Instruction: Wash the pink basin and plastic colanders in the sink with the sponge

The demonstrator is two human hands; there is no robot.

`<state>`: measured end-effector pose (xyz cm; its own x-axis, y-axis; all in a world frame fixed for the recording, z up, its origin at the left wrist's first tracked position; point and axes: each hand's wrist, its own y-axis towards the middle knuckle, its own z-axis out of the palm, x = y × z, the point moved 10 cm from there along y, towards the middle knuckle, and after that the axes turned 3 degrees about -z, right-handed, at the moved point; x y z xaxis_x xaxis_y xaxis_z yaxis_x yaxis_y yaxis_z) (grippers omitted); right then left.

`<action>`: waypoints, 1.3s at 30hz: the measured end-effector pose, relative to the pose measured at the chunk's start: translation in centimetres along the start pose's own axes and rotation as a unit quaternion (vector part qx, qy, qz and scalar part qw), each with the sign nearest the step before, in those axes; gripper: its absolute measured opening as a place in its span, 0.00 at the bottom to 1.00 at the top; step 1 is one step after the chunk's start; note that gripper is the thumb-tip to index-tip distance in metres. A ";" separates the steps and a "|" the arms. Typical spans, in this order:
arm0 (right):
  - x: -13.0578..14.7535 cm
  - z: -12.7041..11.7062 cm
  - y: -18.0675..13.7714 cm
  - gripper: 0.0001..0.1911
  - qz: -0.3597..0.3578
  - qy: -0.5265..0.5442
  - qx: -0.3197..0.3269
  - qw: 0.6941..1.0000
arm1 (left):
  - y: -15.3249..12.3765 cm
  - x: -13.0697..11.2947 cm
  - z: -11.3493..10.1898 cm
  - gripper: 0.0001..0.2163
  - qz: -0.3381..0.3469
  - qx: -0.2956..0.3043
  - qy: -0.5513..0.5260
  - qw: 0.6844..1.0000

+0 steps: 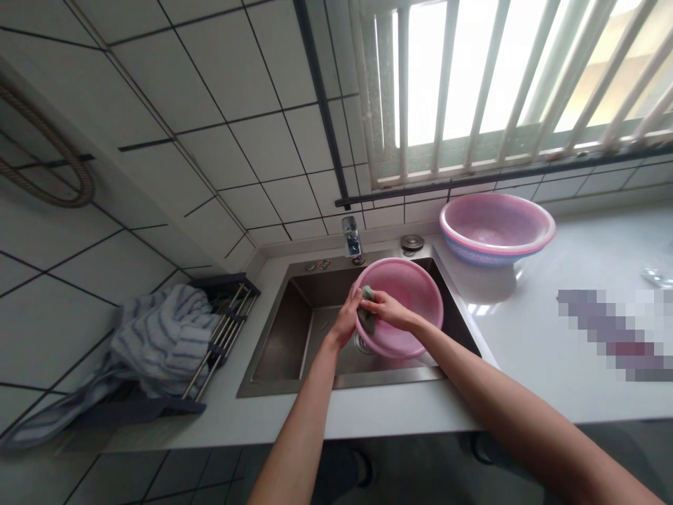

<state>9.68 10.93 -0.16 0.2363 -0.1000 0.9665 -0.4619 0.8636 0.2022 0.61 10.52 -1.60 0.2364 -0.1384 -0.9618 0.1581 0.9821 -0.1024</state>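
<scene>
A pink plastic colander is tilted over the right part of the steel sink. My left hand is closed on the colander's left rim. My right hand grips a grey-green cloth, which lies over the same rim beside my left fingers. Part of the cloth hangs inside the colander, and some of it is hidden by my fingers. Under the colander's lower left edge a bit of the drain shows.
Behind the sink stand a faucet and a round metal drain stopper. Nested pink and blue basins sit on the counter to the right. On the left, a striped cloth covers a dark rack. A barred window is above.
</scene>
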 end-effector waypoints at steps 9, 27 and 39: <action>1.2 -4.7 -0.1 0.23 -0.052 0.025 -0.173 0.983 | -1.5 -1.8 3.6 0.26 0.008 0.088 -0.056 0.995; -0.4 1.1 -0.1 0.21 0.001 -0.047 0.049 0.998 | -0.4 0.9 0.0 0.26 -0.067 -0.037 -0.047 0.996; -0.1 0.8 -0.3 0.19 0.011 -0.054 0.032 0.998 | -0.2 1.4 -0.5 0.29 -0.072 -0.024 -0.012 0.997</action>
<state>9.18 10.27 -0.19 0.1330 -0.1371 0.9816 -0.5205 0.8332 0.1869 0.45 10.15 -3.03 0.2378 -0.2806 -0.9299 0.1465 0.9568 -0.2512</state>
